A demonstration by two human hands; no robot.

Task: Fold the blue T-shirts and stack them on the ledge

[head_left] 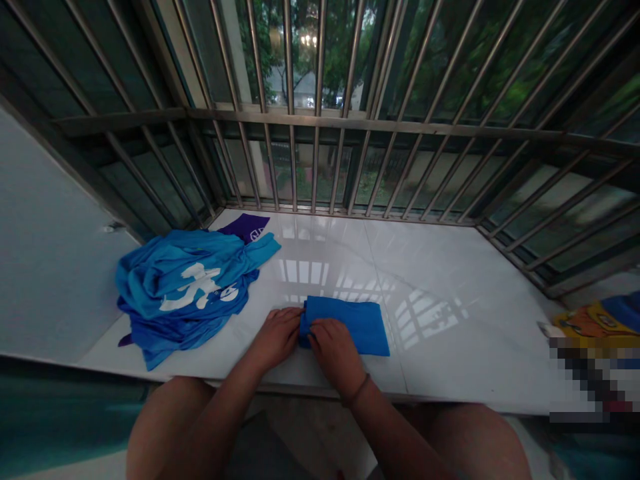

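Observation:
A blue garment, folded into a flat rectangle, lies on the white tiled ledge in front of me. My left hand is at its left end, fingers closed on the folded edge. Over the front left part of the garment, my right hand has its fingers curled against the fabric, close to the left fingertips. The thumbs and the undersides of the fingers are partly hidden. Off to the left sits a crumpled heap of blue shirts with a white print on the top one.
A purple cloth shows behind the heap. Metal window bars enclose the back and sides of the white ledge. A yellow and blue item is at the far right, and a pale wall stands at left.

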